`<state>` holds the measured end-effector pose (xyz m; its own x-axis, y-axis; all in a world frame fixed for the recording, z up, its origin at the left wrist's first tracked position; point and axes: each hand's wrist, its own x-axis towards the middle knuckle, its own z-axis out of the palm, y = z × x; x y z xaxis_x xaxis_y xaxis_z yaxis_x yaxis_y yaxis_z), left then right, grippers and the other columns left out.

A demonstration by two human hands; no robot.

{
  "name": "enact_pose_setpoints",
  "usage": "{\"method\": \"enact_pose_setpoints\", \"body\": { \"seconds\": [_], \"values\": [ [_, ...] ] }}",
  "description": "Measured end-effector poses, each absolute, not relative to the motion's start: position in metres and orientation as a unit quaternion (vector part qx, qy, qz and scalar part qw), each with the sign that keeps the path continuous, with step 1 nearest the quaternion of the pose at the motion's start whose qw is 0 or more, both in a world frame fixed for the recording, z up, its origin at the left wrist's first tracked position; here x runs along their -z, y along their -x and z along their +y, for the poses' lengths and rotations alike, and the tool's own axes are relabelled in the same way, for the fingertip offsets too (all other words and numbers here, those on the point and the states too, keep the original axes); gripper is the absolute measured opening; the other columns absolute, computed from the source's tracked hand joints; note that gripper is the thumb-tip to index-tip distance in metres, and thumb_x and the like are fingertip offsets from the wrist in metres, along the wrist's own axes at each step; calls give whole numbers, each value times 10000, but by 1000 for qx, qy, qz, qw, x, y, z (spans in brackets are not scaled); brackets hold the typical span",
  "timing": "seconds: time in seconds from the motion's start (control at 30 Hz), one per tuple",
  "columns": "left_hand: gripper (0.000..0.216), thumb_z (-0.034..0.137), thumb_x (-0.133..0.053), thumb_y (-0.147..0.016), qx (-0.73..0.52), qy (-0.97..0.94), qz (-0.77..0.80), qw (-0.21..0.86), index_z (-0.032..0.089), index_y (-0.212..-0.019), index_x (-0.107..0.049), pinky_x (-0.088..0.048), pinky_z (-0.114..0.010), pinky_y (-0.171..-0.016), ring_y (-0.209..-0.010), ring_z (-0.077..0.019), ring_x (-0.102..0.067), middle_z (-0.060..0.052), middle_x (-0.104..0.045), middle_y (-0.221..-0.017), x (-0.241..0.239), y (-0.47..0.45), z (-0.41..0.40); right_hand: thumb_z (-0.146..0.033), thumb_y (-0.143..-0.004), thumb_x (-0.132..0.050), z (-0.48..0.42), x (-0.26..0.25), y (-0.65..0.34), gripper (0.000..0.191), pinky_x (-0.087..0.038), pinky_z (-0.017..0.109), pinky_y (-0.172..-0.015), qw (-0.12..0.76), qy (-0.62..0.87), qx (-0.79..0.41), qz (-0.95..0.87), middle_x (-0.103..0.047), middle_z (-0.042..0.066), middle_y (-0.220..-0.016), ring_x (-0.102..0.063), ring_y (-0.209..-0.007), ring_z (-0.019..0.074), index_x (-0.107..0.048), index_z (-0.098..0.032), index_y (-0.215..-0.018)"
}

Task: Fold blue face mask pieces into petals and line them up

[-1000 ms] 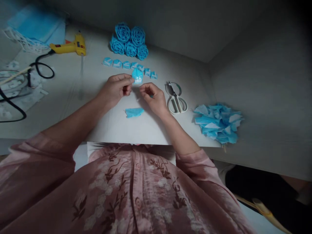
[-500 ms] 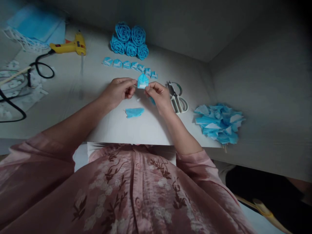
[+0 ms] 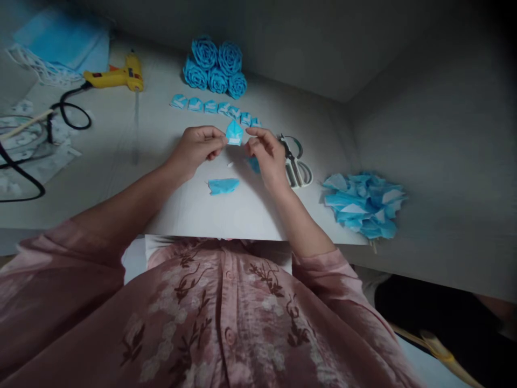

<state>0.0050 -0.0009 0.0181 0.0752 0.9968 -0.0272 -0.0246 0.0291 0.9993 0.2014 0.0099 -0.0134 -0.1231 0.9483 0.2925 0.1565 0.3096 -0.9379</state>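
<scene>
Between thumb and fingers my left hand [image 3: 204,144] pinches a folded blue piece [image 3: 234,133] with a pointed top and a white strip near its lower edge. My right hand [image 3: 266,153] is just to the right of that piece, its thumb and forefinger apart and nothing seen between them. Beyond the hands lies a row of several similar folded pieces [image 3: 210,106]. A loose blue scrap [image 3: 223,186] is on the table nearer to me, and another blue scrap [image 3: 253,164] shows partly behind my right hand.
Blue rolled flowers [image 3: 218,67] are stacked at the back. Scissors [image 3: 297,167] lie right of my right hand, a ruffled blue bundle [image 3: 363,205] farther right. A yellow glue gun [image 3: 115,78] with a black cord and blue face masks [image 3: 60,40] are at the left.
My right thumb and forefinger have let go of the folded blue piece and spread apart. The piece has shifted slightly left and turned a little in my left hand.
</scene>
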Motion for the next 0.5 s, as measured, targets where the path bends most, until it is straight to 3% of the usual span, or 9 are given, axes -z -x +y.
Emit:
{"method": "enact_pose_setpoints", "body": {
  "seconds": [0.17,0.5],
  "values": [
    [162,85,-681,-797,-498,-527,489,485,186,-670,-674,-315,-216,-504,-495,-68,-414,47,-520,-525,-15,-9,-1,-529,-991,-640,2,10,-196,346,-539,280,-820,478,438,-331,-686,-681,0,-846,-634,-801,131,-698,-201,-899],
    [74,160,-695,-775,-468,-625,468,414,185,-710,-669,-342,-236,-553,-557,-87,-425,48,-530,-601,-4,-10,-1,-423,-919,-694,-1,10,-192,272,-511,263,-757,459,437,-365,-682,-745,10,-824,-650,-771,133,-767,-165,-877]
  ]
}}
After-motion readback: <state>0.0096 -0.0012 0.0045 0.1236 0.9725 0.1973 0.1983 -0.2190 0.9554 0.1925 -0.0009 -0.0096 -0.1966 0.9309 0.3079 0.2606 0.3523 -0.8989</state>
